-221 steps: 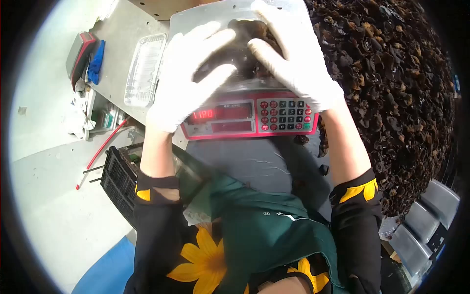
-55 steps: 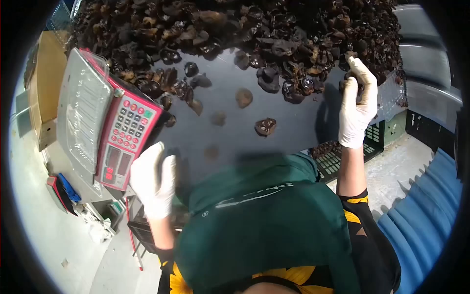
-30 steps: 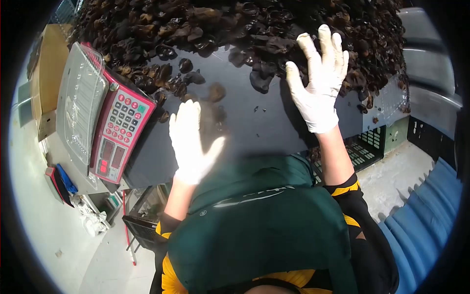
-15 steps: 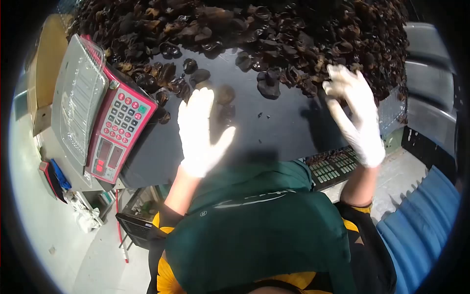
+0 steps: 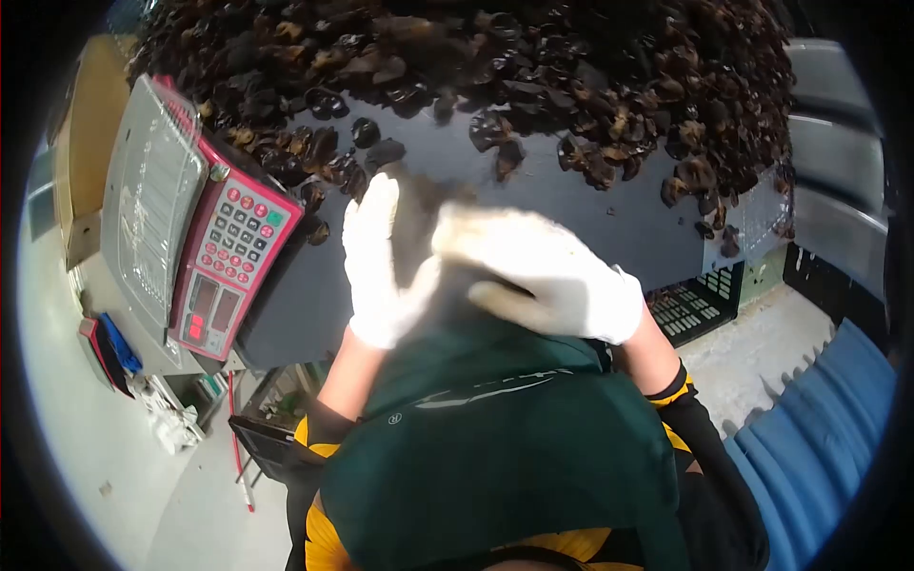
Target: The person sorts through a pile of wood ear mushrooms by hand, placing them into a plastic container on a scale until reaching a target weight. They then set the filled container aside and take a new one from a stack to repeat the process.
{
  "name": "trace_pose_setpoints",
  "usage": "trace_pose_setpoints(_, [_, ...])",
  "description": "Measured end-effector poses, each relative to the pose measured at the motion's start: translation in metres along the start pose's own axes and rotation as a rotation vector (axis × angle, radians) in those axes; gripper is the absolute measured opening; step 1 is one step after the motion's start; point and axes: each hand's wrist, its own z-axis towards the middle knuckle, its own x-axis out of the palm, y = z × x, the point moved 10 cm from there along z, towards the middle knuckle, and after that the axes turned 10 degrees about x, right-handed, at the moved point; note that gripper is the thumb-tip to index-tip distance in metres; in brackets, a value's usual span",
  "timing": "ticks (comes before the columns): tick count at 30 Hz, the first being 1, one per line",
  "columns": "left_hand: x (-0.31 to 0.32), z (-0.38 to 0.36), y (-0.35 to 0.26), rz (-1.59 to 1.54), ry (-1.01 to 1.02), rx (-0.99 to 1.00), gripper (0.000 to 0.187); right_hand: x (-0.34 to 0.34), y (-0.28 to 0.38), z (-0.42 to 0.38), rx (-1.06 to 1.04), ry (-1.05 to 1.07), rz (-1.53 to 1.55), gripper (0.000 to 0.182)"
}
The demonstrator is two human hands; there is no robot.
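My left hand, in a white glove, is over the dark tabletop with fingers straight and thumb apart. My right hand, gloved too, reaches across toward it, fingers stretched and thumb spread, its fingertips blurred. Between the two hands is a dark smear whose content I cannot tell. Above them spreads a big heap of glossy brown wood ear mushrooms. A few loose wood ear pieces lie just beyond my left fingertips.
To the left stands a pink scale with a keypad and plastic-covered pan. A black crate sits below the table edge at right. Grey bins are at far right, with a blue corrugated sheet beneath.
My right hand has swept from the right side of the table to the left, close to my left hand. Mushrooms along the heap's near edge have shifted. My left hand has barely moved.
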Motion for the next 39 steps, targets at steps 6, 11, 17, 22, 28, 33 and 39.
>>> trace_pose_setpoints(6, [-0.002,0.001,-0.002,0.039,0.025,-0.023,0.079,-0.101,-0.053,-0.010,0.248,-0.664,-0.090,0.045])
trace_pose_setpoints(11, [0.002,0.001,0.000,0.057,0.039,-0.031,0.070,-0.091,-0.069,0.023,0.239,-0.683,-0.585,0.039])
trace_pose_setpoints(17, [0.001,0.002,0.000,0.039,0.022,-0.056,0.067,-0.084,-0.098,0.008,0.502,-0.612,0.288,0.016])
trace_pose_setpoints(22, [0.001,0.005,-0.002,0.045,0.013,-0.053,0.069,-0.072,-0.099,-0.009,0.668,-0.507,0.604,0.015])
trace_pose_setpoints(28, [0.001,0.005,-0.002,0.059,0.011,-0.042,0.068,-0.057,-0.090,-0.005,0.674,-0.464,0.669,0.016])
trace_pose_setpoints(33, [0.000,0.009,-0.005,0.054,0.027,-0.075,0.068,-0.053,-0.085,-0.001,0.656,-0.439,0.663,0.015])
trace_pose_setpoints(39, [0.000,0.010,-0.005,0.065,0.036,-0.082,0.068,-0.051,-0.089,-0.002,0.607,-0.429,0.784,0.016])
